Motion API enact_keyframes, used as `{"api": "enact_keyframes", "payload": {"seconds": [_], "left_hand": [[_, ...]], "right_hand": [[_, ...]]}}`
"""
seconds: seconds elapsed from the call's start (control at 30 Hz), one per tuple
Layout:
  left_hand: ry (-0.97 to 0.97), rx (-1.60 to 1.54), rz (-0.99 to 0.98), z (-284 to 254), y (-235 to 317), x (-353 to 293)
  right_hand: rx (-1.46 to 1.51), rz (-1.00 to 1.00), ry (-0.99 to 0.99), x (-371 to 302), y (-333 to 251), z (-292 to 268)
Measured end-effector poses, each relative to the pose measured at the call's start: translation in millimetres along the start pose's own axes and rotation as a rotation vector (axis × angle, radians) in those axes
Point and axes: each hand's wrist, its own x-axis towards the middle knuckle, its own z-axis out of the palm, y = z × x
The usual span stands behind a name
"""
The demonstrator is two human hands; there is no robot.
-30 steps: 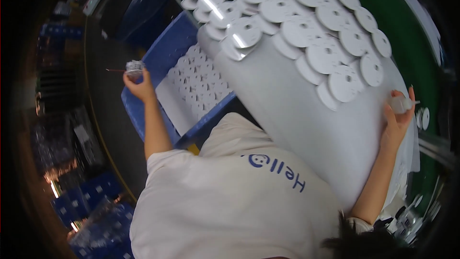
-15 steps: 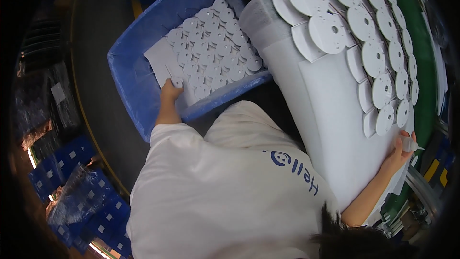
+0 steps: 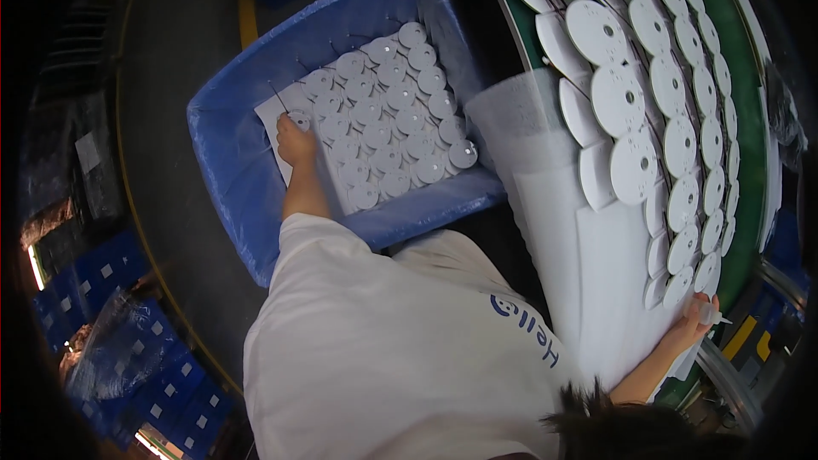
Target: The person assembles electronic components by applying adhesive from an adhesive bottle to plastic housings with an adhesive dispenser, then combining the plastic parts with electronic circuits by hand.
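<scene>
My left hand reaches into the blue bin, its fingers closed on the edge of a white disc part with a thin rod sticking out. That part is over the left side of a white sheet. Beside it, rows of similar white disc parts lie overlapping on the same sheet. Off to the right, my right hand is wrapped round a small translucent squeeze bottle with a pointed nozzle. It is next to the near end of several rows of white discs.
The discs at right lie on a green work surface. White foam sheeting drapes over its near left edge. Blue boxes stand at lower left, beyond a dark floor strip with a yellow line. A metal rail runs at lower right.
My left hand has moved with its disc part away from the bin's near side, toward its far left. My right hand still holds the bottle. The whole view has shifted.
</scene>
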Motion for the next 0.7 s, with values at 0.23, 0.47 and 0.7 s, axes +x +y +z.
{"api": "enact_keyframes", "payload": {"seconds": [0.23, 0.47, 0.7], "left_hand": [[-0.032, -0.07, -0.161, 9.6, 11.9, 42.9], [-0.077, -0.116, -0.14, 36.8, 3.6, 76.8], [-0.112, -0.101, -0.084, 41.8, 2.8, 82.0]], "right_hand": [[-0.033, 0.004, 0.049, 0.1, -0.1, 1.6], [-0.073, -0.005, 0.085, 1.2, -0.2, 1.8], [-0.075, -0.004, 0.111, 1.1, -3.3, 8.2]]}}
